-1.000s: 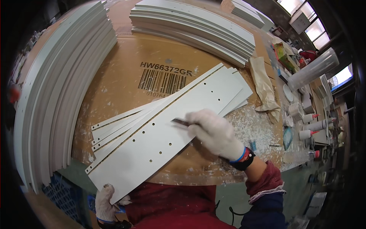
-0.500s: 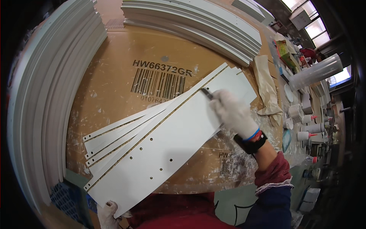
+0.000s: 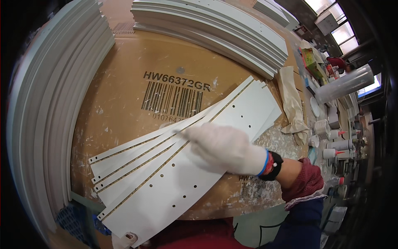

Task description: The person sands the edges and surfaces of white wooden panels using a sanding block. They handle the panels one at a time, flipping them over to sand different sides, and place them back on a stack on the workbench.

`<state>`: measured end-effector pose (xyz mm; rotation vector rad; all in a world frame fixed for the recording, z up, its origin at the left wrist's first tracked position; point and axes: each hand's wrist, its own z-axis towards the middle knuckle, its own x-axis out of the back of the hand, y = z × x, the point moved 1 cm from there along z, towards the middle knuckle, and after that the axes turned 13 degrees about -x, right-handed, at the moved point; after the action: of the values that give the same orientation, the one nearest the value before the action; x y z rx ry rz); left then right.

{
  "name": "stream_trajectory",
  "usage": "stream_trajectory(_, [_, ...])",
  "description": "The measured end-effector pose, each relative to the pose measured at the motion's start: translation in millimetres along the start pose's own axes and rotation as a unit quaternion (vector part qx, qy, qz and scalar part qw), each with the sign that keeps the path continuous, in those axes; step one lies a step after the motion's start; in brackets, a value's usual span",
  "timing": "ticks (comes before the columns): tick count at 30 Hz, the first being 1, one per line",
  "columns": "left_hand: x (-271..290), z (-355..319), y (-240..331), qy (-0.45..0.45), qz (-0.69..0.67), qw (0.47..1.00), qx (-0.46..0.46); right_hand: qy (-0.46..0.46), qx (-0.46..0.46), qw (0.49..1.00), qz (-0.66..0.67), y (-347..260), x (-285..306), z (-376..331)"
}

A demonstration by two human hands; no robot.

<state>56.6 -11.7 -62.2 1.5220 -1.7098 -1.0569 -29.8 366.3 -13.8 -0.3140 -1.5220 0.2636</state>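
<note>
Several white panels with drilled holes lie fanned out in front of me. The top panel (image 3: 166,186) slants from near left to far right, with a narrow brown groove along its long edge. At its near corner my left hand (image 3: 121,240), in a pale glove, is closed on the panel, mostly cut off by the lower edge of the picture. Above the panel's middle is my right hand (image 3: 224,147), gloved in white and closed round a small dark scraper-like tool (image 3: 176,131). Only the tool's tip shows past the fingers, over the groove side; whether it touches cannot be told.
Cardboard (image 3: 124,91) with white flecks covers the table. Tall stacks of white panels stand at the left (image 3: 49,112) and the back (image 3: 211,31). On the right are crumpled brown paper (image 3: 290,99), a clear film roll (image 3: 345,84) and glue bottles (image 3: 331,153).
My right hand has swept with the tool from the panel's far end toward its middle, nearer and to the left. The top panel has shifted slightly nearer me, my left hand still at its corner.
</note>
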Motion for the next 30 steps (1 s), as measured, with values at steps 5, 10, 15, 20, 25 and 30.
stream_trajectory(5, [14.3,-8.9,-17.8,0.043,0.025,0.999,0.004,-0.015,-0.034,0.998,-0.045,30.0,-8.8,10.0])
stream_trajectory(10, [24.0,-8.8,-33.6,0.056,0.013,0.998,-0.012,0.111,-0.293,0.936,-0.160,150.1,50.6,33.8])
stream_trajectory(15, [14.4,-5.5,-30.6,0.063,0.057,0.994,-0.061,0.140,-0.332,0.929,-0.089,177.4,76.0,9.4])
stream_trajectory(20, [6.5,-7.5,-26.2,0.034,0.044,0.998,-0.021,0.043,-0.088,0.994,-0.052,94.7,26.9,-23.9])
stream_trajectory(25, [5.2,-2.2,-21.7,-0.002,0.039,0.999,-0.015,0.117,-0.310,0.921,-0.205,233.3,76.3,-39.4])
stream_trajectory(30, [-2.1,-2.5,-21.8,-0.023,0.035,0.999,0.000,0.166,-0.399,0.891,-0.139,231.9,78.3,-48.4])
